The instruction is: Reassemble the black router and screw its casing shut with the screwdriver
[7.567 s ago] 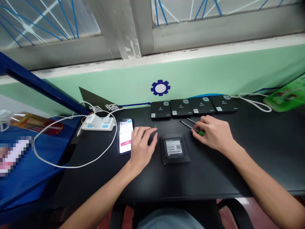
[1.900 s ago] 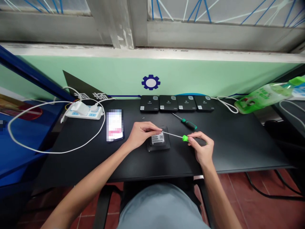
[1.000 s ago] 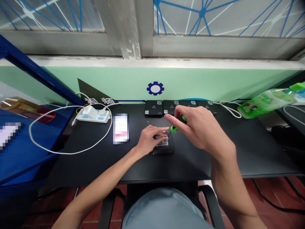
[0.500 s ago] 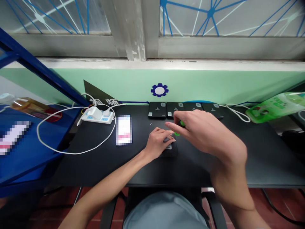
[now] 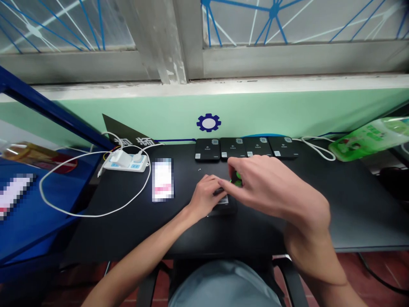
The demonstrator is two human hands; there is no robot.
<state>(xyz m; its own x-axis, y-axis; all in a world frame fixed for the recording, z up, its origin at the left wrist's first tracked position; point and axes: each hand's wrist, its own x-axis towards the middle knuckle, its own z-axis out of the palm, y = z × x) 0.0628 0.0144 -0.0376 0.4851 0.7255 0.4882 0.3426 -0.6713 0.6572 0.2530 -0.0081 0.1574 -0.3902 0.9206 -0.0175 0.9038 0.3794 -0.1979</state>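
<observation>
A small black device (image 5: 227, 205) with a white label lies on the black table (image 5: 128, 230) in front of me. My left hand (image 5: 206, 196) rests on its left side, fingers curled and pinching at its top. My right hand (image 5: 271, 187) hovers above the device, closed on a green-handled screwdriver (image 5: 237, 178) that points down at it. Most of the device is hidden under both hands.
Several identical black devices (image 5: 244, 147) line the green wall. A phone (image 5: 162, 179) lies left of my hands, beside a white power strip (image 5: 125, 162) with a looping white cable (image 5: 64, 209). A tiny screw (image 5: 200, 169) lies behind my left hand. A green bottle (image 5: 367, 138) lies at the right.
My right hand picked up the green-handled screwdriver, raised it and brought it upright over the device. My left hand moved from the table onto the device and stays there.
</observation>
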